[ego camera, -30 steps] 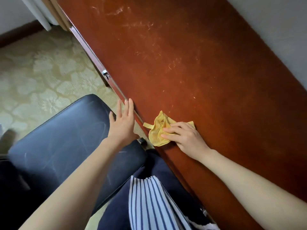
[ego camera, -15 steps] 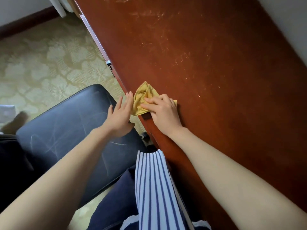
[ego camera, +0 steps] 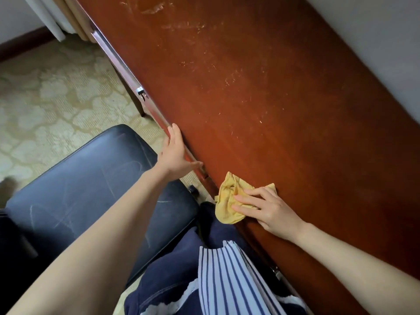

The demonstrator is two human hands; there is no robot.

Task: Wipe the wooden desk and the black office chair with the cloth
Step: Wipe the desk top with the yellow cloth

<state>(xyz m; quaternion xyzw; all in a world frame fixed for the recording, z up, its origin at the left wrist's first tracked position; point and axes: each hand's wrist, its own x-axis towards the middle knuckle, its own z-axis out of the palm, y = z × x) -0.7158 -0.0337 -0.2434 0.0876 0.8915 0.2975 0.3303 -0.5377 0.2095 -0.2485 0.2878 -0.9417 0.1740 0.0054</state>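
Right hand presses the yellow cloth with straight fingers onto the wooden desk, at its front edge. Left hand, fingers straight, rests on that edge, now apart from the cloth it touched 0.5 s earlier. The black chair stands just beside the desk.

The crumpled yellow cloth lay on the long red-brown wooden bench, right at its near edge. The right hand lay flat on the cloth. The left hand was at the bench's edge, farther along, apart from the cloth. The black padded office chair stood left of the bench, on the pale patterned carpet.
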